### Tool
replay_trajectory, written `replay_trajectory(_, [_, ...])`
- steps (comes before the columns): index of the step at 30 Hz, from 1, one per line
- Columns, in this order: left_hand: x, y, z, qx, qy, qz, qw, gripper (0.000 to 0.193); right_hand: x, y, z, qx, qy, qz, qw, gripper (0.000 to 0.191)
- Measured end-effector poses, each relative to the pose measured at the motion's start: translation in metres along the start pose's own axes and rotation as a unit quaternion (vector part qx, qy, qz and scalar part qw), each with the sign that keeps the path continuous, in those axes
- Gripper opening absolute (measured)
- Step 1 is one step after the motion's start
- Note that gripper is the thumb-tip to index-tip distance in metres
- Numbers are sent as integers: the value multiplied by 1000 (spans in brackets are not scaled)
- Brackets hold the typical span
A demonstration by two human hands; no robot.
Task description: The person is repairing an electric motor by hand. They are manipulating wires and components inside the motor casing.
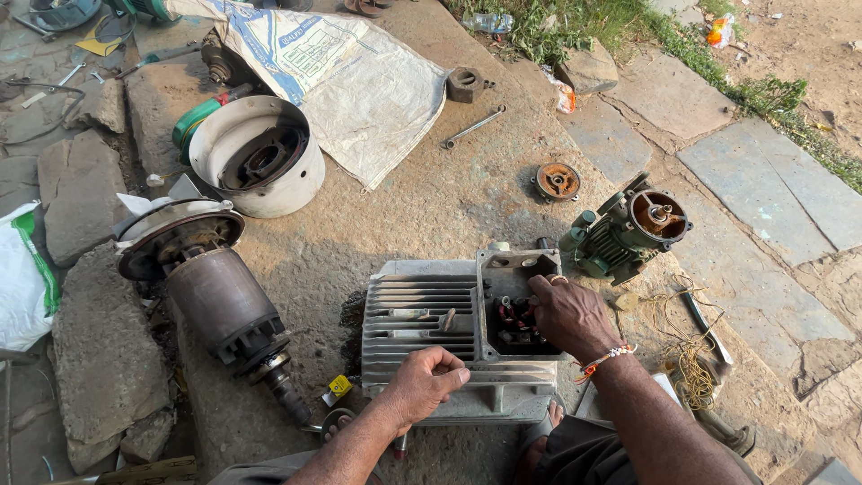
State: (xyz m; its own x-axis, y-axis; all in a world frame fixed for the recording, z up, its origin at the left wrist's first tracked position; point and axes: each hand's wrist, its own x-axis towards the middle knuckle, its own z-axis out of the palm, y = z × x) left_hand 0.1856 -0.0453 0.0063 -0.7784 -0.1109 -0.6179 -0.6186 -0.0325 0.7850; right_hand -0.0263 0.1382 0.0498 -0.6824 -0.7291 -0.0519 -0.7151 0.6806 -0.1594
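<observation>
- Motor housing (422, 314): grey finned casting, lying on its side just right of the rotor (220, 301).
- Terminal box (516, 310): open, wires exposed, on the housing's right end.

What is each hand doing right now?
Left hand: closed in a fist on the finned motor casing.
Right hand: fingers inside the terminal box; grip cannot be told.

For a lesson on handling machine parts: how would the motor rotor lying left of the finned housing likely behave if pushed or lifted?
The rotor is a thick metal cylinder on a shaft, so probably heavy for its size. Lying on its side, it may roll when pushed, though its wider end disc would likely make it curve.
</observation>
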Motion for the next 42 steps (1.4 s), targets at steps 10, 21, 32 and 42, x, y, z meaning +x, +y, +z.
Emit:
replay_trajectory(10, [-1,1,0,16,6,13,1000,31,1,-2,-2,13,-4,-13,1000,32])
replay_trajectory(21, [-1,3,-2,17,3,8,1000,31,-1,-3,-2,5,22,-32,999,29])
replay_trajectory(32, [0,1,-2,10,0,6,1000,31,0,1,-1,2,8,-8,1000,30])
replay_trajectory(42, [1,-2,0,10,1,8,1000,32,-1,-2,-4,8,-2,-15,1000,30])
